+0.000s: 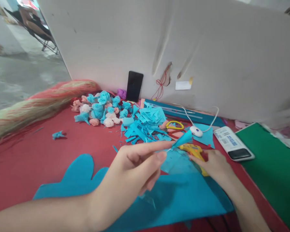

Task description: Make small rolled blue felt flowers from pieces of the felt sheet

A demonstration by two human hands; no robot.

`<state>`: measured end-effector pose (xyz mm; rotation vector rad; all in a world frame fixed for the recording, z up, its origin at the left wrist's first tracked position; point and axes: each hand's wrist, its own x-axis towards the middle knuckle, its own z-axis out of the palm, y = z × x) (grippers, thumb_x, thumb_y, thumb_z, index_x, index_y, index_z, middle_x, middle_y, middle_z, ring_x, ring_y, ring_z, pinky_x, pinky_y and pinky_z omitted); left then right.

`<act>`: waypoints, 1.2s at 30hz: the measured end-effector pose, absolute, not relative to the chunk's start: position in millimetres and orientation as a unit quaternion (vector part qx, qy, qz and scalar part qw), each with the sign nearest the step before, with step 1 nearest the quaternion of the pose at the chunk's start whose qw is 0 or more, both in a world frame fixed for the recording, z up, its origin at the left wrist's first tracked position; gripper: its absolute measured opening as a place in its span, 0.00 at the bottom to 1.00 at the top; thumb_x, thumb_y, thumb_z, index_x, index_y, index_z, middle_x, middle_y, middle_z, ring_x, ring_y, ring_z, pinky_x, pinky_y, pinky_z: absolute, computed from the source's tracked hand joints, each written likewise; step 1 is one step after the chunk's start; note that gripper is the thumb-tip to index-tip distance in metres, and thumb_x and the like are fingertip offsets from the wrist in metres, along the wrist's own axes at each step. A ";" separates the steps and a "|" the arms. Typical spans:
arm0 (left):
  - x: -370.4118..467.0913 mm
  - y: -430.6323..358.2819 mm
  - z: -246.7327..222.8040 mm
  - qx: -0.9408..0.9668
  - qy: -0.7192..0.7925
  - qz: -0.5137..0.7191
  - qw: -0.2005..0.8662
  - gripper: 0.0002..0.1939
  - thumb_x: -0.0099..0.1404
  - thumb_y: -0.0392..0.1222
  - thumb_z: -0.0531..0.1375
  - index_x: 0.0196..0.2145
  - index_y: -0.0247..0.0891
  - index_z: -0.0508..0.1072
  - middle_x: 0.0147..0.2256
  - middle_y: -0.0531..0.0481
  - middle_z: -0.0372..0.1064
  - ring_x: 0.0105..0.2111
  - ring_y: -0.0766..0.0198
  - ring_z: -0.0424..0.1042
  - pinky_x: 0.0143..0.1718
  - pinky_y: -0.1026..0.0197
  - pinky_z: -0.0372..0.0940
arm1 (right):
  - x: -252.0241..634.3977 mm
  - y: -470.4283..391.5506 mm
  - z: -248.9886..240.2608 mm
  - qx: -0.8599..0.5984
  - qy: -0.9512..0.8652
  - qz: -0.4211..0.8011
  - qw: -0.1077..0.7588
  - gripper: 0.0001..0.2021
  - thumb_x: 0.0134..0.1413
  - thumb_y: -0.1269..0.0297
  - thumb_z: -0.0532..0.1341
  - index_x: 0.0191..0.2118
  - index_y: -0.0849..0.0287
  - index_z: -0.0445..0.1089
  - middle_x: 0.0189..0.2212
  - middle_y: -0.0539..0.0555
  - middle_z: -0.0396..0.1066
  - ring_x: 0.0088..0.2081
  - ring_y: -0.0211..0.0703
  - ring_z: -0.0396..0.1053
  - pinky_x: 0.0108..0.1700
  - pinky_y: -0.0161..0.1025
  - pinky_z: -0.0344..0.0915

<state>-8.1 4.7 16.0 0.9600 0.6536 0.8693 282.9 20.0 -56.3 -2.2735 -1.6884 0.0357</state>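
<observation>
On the far left of the red table point(38, 151), a fuzzy pink and green bundle point(38, 103) is lying, and next to it a heap of little blue and pink felt roses point(99, 108) is sitting. Nearer, a big blue felt sheet point(174, 196) is lying flat under both arms. Over it, the left hand point(130, 174) is pinching a small blue felt cone point(182, 140) between thumb and pointing finger, tip up and away. To do this well, the person is needing a soft pinch, so the cone is not getting squashed, and fingers kept clear of the hot end. Just to the right, the right hand point(214, 164) is closing around a yellow glue gun point(194, 151), its nose touching or almost touching the cone. Behind them, blue felt scraps point(145, 124), yellow scissors point(175, 125) and a white plug point(196, 131) are lying. Farther right, a white remote point(233, 143) is resting beside a green sheet point(275, 167).
</observation>
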 end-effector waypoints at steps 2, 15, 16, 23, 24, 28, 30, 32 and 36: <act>-8.9 1.2 18.0 0.424 0.288 0.390 0.765 0.14 0.62 0.44 0.56 0.45 0.48 0.73 0.12 0.62 0.46 0.13 0.78 0.43 0.13 0.74 0.42 | 263.8 6.2 -34.0 -0.764 -0.607 0.033 0.215 0.24 0.48 0.46 0.59 0.39 0.64 0.68 0.40 0.62 0.67 0.44 0.53 0.66 0.48 0.50 0.63; -8.8 -7.5 13.8 0.407 0.236 0.380 0.797 0.12 0.62 0.45 0.57 0.43 0.49 0.75 0.12 0.62 0.45 0.13 0.78 0.44 0.13 0.75 0.44 | 125.6 -34.3 18.9 -0.447 -0.423 0.549 0.566 0.03 0.49 0.60 0.65 0.28 0.51 0.75 0.26 0.48 0.70 0.30 0.33 0.68 0.31 0.25 0.66; -8.6 -7.7 13.6 0.411 0.235 0.385 0.792 0.12 0.62 0.45 0.57 0.43 0.50 0.75 0.12 0.61 0.45 0.13 0.78 0.44 0.13 0.75 0.44 | 125.0 -34.1 19.1 -0.443 -0.412 0.553 0.573 0.04 0.49 0.60 0.66 0.28 0.51 0.75 0.25 0.48 0.70 0.29 0.33 0.68 0.31 0.25 0.67; -7.8 -10.1 12.4 0.445 0.213 0.423 0.760 0.11 0.63 0.43 0.57 0.40 0.54 0.76 0.14 0.59 0.48 0.14 0.78 0.49 0.14 0.75 0.46 | 120.0 -37.3 24.1 -0.439 -0.380 0.567 0.585 0.05 0.46 0.61 0.67 0.25 0.53 0.74 0.20 0.46 0.66 0.23 0.28 0.63 0.26 0.21 0.63; -7.7 -10.0 12.3 0.450 0.211 0.428 0.754 0.10 0.63 0.43 0.57 0.40 0.55 0.76 0.13 0.59 0.48 0.14 0.78 0.49 0.14 0.75 0.46 | 119.8 -37.7 24.4 -0.438 -0.378 0.571 0.583 0.04 0.46 0.61 0.67 0.25 0.52 0.74 0.21 0.46 0.65 0.23 0.28 0.63 0.26 0.21 0.64; -7.2 -10.3 12.2 0.461 0.207 0.441 0.741 0.10 0.62 0.43 0.57 0.39 0.56 0.76 0.14 0.59 0.51 0.15 0.78 0.50 0.15 0.75 0.49 | 121.7 -39.6 24.6 -0.435 -0.388 0.574 0.575 0.04 0.47 0.60 0.66 0.27 0.51 0.74 0.22 0.46 0.66 0.22 0.28 0.64 0.25 0.21 0.65; -7.1 -11.1 12.1 0.472 0.210 0.449 0.729 0.11 0.62 0.42 0.57 0.39 0.57 0.76 0.15 0.59 0.53 0.15 0.79 0.51 0.15 0.76 0.51 | 123.2 -40.3 24.0 -0.436 -0.395 0.572 0.571 0.04 0.48 0.59 0.66 0.27 0.51 0.74 0.22 0.46 0.66 0.23 0.28 0.65 0.26 0.21 0.65; -7.2 -11.9 12.1 0.492 0.213 0.455 0.711 0.13 0.63 0.39 0.57 0.39 0.58 0.75 0.16 0.59 0.54 0.15 0.78 0.52 0.16 0.76 0.52 | 124.0 -40.7 23.1 -0.439 -0.397 0.570 0.569 0.05 0.49 0.58 0.66 0.27 0.51 0.73 0.22 0.46 0.66 0.23 0.29 0.65 0.26 0.22 0.65; -8.3 -12.2 12.9 0.523 0.214 0.454 0.690 0.17 0.64 0.36 0.55 0.40 0.61 0.74 0.16 0.59 0.54 0.15 0.78 0.53 0.16 0.75 0.54 | 121.6 -40.8 21.8 -0.447 -0.394 0.561 0.574 0.06 0.48 0.57 0.66 0.27 0.51 0.72 0.20 0.47 0.65 0.22 0.33 0.65 0.22 0.27 0.65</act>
